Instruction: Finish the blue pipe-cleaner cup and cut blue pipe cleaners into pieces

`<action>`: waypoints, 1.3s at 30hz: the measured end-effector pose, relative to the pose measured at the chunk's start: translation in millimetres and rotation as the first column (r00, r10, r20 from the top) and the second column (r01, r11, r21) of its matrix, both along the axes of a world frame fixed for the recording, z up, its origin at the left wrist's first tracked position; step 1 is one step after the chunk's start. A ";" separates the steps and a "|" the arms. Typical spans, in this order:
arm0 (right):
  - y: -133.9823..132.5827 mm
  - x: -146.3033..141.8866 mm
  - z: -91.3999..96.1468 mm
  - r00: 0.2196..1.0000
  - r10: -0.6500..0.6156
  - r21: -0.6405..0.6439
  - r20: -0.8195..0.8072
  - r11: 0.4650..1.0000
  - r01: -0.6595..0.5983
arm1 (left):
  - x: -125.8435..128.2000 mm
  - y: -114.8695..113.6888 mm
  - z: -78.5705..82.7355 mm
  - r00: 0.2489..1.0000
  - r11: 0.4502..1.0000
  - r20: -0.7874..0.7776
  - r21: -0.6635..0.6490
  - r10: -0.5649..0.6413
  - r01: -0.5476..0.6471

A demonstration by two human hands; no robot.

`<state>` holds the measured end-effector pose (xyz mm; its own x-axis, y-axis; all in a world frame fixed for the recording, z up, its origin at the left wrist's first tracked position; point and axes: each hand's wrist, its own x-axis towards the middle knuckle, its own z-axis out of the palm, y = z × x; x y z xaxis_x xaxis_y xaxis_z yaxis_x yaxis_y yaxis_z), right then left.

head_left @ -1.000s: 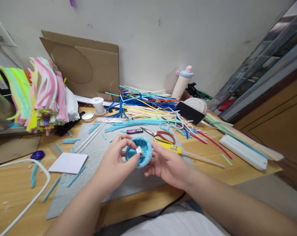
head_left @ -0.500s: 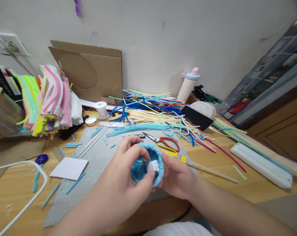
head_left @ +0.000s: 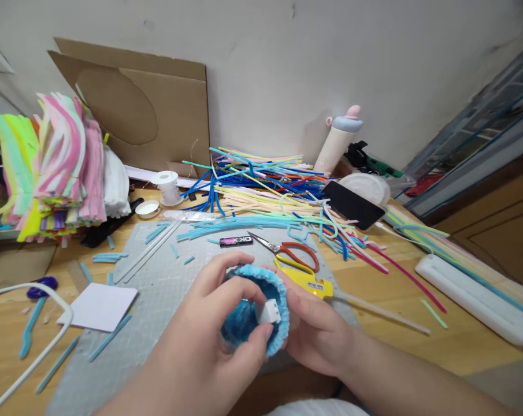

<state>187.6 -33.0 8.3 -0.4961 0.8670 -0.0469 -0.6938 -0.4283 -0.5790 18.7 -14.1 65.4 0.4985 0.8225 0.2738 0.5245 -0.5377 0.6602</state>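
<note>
A light-blue fuzzy cup-shaped piece (head_left: pixel 261 274) is held over the cutting mat (head_left: pixel 157 315), its mouth tipped toward me. Inside its mouth, my left hand (head_left: pixel 209 329) pinches a small white box (head_left: pixel 269 312) between thumb and index finger. From the right, my right hand (head_left: pixel 319 326) grips the outside wall of the cup, with some of its fingers hidden behind it. Just beyond the hands lie a black battery (head_left: pixel 236 241), scissors (head_left: pixel 293 252) with orange and yellow handles, and a yellow glue gun (head_left: pixel 307 282) with a glue stick.
Piles of coloured pipe cleaners (head_left: pixel 261 185) lie at the back, near a tilted bottle (head_left: pixel 337 141), a phone (head_left: pixel 354 205) and a white spool (head_left: pixel 168 188). A white power strip (head_left: pixel 473 300) lies right. Left are a white card (head_left: pixel 100 306), pipe-cleaner bundles (head_left: pixel 62 150) and a white cable (head_left: pixel 40 361).
My view has shifted, and the cup sits slightly lower in it. The battery behind my left hand shows more fully. Both hands keep their grips; the white box stays in the cup's mouth.
</note>
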 end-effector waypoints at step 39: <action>4.8 -1.9 2.2 0.989 -0.020 -0.126 0.145 0.991 0.038 | -11.8 2.6 -29.0 0.996 1.000 -0.085 0.014 0.008 -0.007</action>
<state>185.6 -28.3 10.5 -0.4511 0.8631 -0.2272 -0.6209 -0.4864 -0.6147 7.0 -11.5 36.4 0.5145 0.8227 0.2419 0.5824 -0.5423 0.6056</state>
